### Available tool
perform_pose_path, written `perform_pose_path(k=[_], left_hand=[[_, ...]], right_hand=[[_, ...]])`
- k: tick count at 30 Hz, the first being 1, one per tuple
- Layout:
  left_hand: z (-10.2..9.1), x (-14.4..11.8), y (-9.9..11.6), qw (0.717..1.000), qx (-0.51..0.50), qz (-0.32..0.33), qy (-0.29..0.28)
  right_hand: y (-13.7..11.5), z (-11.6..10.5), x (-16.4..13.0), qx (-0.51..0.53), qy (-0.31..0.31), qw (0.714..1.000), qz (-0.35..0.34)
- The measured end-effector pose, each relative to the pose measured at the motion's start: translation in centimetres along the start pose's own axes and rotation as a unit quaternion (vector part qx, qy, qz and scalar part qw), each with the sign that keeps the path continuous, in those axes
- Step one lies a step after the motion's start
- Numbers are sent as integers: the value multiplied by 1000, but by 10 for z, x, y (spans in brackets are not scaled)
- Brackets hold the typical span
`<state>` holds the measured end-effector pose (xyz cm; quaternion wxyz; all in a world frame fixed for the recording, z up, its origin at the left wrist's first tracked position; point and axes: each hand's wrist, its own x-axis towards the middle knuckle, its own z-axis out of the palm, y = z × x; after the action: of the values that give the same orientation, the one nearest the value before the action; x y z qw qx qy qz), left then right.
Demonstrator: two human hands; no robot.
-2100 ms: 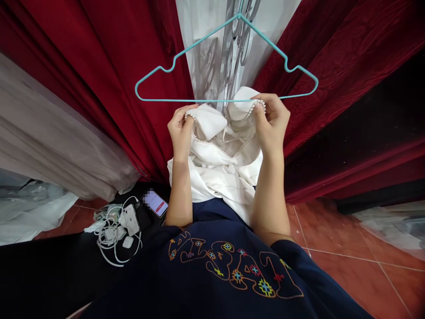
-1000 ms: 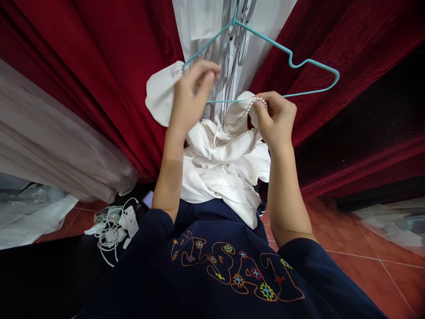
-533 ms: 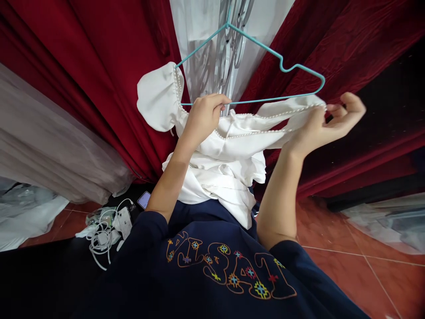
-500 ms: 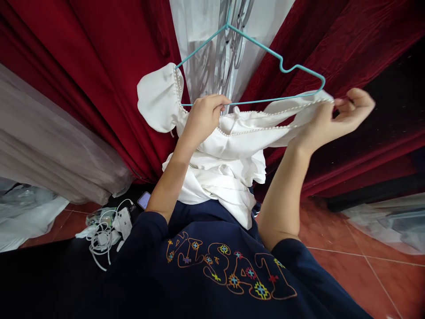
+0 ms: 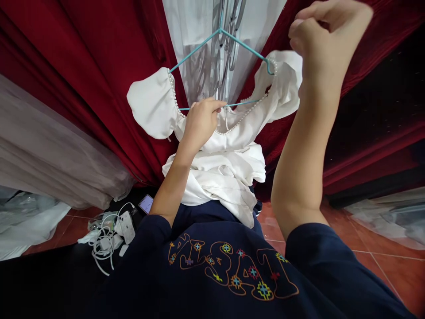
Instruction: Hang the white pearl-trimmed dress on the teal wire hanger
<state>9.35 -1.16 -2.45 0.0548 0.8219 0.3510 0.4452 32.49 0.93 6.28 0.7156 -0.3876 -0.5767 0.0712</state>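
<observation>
A white garment (image 5: 242, 128) with a pearl-trimmed neckline hangs on a thin turquoise hanger (image 5: 244, 45). Both of its puffy sleeves sit over the hanger's two shoulders, and its lower part lies bunched over my lap. My left hand (image 5: 202, 119) is closed around the hanger's bottom bar, near the middle of the neckline. Up at the top right, clear of the fabric, my right hand (image 5: 332, 35) has curled fingers with nothing visible in them. The right sleeve (image 5: 287, 79) is just below and to the left of that hand.
Dark red drapes (image 5: 109, 66) hang on both sides of a metal rack (image 5: 229, 48). To the lower left, a phone (image 5: 146, 204), a white power strip (image 5: 126, 227) and tangled white cables (image 5: 102, 243) lie on a black surface. Sheer fabric (image 5: 392, 217) rests on the red tile floor.
My right hand has let go of the garment's right side and risen. The right sleeve now sits over the hanger's right shoulder. My left hand keeps its grip on the bar.
</observation>
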Motion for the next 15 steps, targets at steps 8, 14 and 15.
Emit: perform_pose_path(k=[8,14,15], left_hand=[[2,-3,9,1000,7,11,11],[2,-10,9,999,32,17,19],[3,-12,8,999,28,17,30]], right_hand=[[-7,9,-89,67,50,996,-35],[19,42,-143,-64,-141,987,-36],[21,45,-147,-65,-135,988,-47]])
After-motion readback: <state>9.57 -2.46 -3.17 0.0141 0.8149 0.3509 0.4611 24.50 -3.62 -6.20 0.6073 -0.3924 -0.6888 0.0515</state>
